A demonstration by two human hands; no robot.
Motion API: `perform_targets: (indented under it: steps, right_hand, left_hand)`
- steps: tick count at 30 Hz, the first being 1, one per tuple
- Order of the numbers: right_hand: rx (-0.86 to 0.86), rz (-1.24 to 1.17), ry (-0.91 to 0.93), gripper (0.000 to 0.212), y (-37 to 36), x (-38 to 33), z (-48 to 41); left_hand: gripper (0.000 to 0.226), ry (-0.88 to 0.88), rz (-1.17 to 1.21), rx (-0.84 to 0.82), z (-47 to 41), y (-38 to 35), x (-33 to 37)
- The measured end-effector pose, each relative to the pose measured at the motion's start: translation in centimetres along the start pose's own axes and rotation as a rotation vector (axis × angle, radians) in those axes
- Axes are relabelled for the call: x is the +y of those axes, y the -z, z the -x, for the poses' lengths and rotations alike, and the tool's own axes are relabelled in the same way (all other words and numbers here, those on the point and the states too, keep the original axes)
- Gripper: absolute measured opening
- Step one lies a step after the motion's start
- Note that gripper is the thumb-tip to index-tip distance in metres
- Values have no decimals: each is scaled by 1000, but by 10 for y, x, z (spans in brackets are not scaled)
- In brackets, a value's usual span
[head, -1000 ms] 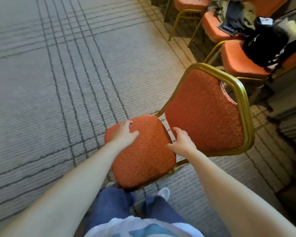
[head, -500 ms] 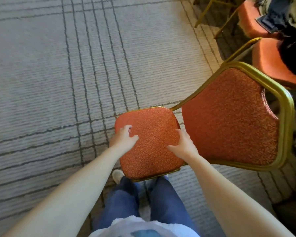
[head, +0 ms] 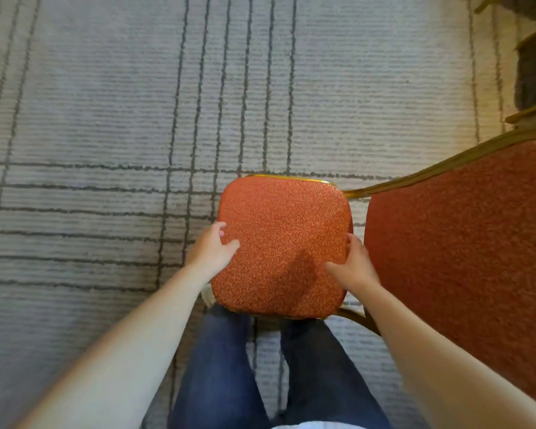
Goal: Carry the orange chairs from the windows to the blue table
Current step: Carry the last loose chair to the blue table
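1. Left hand clasps the seat's left edge, thumb on top
2. Right hand clasps the right edge, balancing the load
3. Orange chair is held before the legs, backrest to the right, over grey carpet

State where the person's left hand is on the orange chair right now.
In the head view, the left hand grips the seat's left edge on the orange chair, opposite the right hand.

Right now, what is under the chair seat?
Under the seat, the person's legs in jeans and grey carpet show at its near edge. The chair legs and the floor directly below are hidden by the cushion.
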State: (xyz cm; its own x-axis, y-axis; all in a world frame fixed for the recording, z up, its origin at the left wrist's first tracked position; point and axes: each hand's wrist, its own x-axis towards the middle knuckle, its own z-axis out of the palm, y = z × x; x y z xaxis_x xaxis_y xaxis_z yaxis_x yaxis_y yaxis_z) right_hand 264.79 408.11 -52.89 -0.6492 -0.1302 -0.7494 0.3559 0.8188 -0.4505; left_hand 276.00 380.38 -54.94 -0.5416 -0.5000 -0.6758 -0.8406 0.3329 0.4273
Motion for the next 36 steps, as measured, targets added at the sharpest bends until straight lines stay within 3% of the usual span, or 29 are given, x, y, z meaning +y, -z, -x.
perform_targets:
  steps: [13, 20, 28, 36]
  right_hand:
    - [20, -50, -88, 85, -31, 61, -120]
    - [115, -207, -175, 97, -57, 90, -177]
    - [122, -443, -253, 84, -61, 111, -188]
    - [99, -542, -300, 68, -68, 120, -191]
  left_hand:
    - [64, 162, 124, 67, -100, -69, -61]
    - [81, 163, 173, 239, -134, -103, -83]
    - [77, 169, 363, 288, -135, -108, -92]
    - [71, 216, 377, 269, -142, -109, -103]
